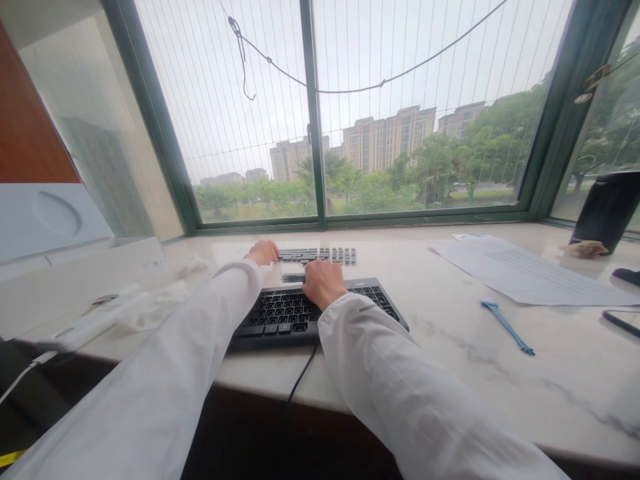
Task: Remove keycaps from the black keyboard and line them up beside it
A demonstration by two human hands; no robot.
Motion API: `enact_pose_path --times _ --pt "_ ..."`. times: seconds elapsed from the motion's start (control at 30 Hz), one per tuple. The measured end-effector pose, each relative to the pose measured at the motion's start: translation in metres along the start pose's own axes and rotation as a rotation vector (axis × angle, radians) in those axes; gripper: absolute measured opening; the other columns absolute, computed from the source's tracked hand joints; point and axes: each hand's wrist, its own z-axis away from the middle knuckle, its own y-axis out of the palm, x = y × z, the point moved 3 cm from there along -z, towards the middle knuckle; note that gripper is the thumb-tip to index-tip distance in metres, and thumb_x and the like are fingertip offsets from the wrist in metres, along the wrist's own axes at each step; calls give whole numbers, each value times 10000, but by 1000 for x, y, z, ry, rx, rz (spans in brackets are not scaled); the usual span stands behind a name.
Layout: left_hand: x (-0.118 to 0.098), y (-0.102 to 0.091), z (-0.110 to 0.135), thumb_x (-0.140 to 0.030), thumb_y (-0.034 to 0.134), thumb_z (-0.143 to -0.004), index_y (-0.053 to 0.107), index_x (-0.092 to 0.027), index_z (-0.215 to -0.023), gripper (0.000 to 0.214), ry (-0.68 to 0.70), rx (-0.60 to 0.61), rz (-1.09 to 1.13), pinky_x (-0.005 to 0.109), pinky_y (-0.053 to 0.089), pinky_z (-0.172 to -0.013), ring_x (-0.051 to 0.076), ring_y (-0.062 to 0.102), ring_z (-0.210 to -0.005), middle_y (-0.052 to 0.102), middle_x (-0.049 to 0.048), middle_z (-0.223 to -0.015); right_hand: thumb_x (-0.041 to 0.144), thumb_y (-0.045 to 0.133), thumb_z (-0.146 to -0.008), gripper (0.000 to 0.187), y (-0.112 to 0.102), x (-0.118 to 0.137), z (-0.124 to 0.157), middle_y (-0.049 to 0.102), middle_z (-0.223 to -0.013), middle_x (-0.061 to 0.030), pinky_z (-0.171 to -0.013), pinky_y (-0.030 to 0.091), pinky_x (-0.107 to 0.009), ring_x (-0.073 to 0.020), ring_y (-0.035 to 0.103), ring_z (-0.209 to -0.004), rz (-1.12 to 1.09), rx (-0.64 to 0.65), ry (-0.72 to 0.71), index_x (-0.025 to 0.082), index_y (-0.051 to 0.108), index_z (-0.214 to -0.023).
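A black keyboard (287, 310) lies at the table's front edge, many of its key positions showing bare switches without caps. Behind it, loose dark keycaps (343, 255) are laid out in rows, with a smaller group of keycaps (293, 277) just in front of them. My left hand (263, 253) is at the left end of the rows, fingers curled down by the caps. Over the keyboard's back edge, my right hand (323, 283) is closed, knuckles up, beside the smaller group. Whatever the fingertips of either hand hold is hidden.
A blue tool (507, 327) lies right of the keyboard, near white paper sheets (530, 270). A black object (607, 210) stands at the far right. On the left are a white box (75, 280), crumpled plastic (150, 310) and a white power strip (95, 323). The keyboard's cable (303, 375) hangs over the front edge.
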Motion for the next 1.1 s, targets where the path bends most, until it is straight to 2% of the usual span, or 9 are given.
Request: enact_pose_path --times 0.13,0.3,0.47,0.67,0.8,0.93,1.03,1.1 --pt "0 3 -5 -289 762 -696 675 -248 -1059 376 -14 -7 -4 215 503 -672 121 665 -611 745 9 -855 167 509 -793 256 1 0 0 699 -930 -139 -738 469 -319 -236 657 -886 -4 2 -6 160 716 -945" --pt "-1 3 -5 -269 742 -718 661 -256 -1042 334 -29 -9 -38 231 506 -718 125 671 -640 743 -2 -831 167 505 -796 259 1 0 -1 698 -931 -135 -741 472 -328 -242 655 -901 -6 6 -11 166 715 -948" --pt "-1 3 -3 -276 722 -743 640 -266 -1060 328 -6 -16 -5 235 508 -727 112 669 -612 743 -15 -900 175 509 -797 262 0 1 -1 699 -941 -140 -748 470 -333 -244 654 -908 -4 9 -19 169 713 -962" --pt "5 -10 8 -262 679 -766 641 -267 -1041 278 -33 -41 -31 207 499 -708 82 654 -566 744 -34 -941 185 527 -794 251 -2 0 1 701 -944 -139 -762 461 -314 -232 656 -901 -7 15 -21 162 715 -959" --pt "3 -28 32 -255 690 -752 658 -258 -1007 257 -56 -74 -69 226 497 -742 99 668 -607 748 -25 -905 189 529 -795 253 -4 0 2 704 -932 -140 -755 463 -320 -239 658 -890 -7 22 -21 155 716 -963" --pt "-3 -58 67 -293 699 -749 678 -255 -997 252 -69 -95 -41 221 493 -719 124 679 -669 752 -6 -825 206 538 -791 257 -5 0 2 701 -940 -149 -755 464 -332 -252 658 -886 -7 14 -31 144 715 -967" --pt "-4 -82 102 -317 677 -765 690 -252 -998 242 -65 -104 60 215 483 -689 113 670 -642 750 -11 -878 211 540 -784 263 -6 -1 3 696 -944 -162 -747 465 -341 -266 655 -892 -15 -3 -8 137 716 -966" --pt "-2 -92 134 -357 621 -812 689 -248 -1014 239 -52 -181 117 223 478 -687 113 662 -635 747 -9 -907 217 539 -783 266 -7 -2 5 693 -937 -167 -740 464 -344 -270 655 -884 -25 -16 11 133 715 -964"
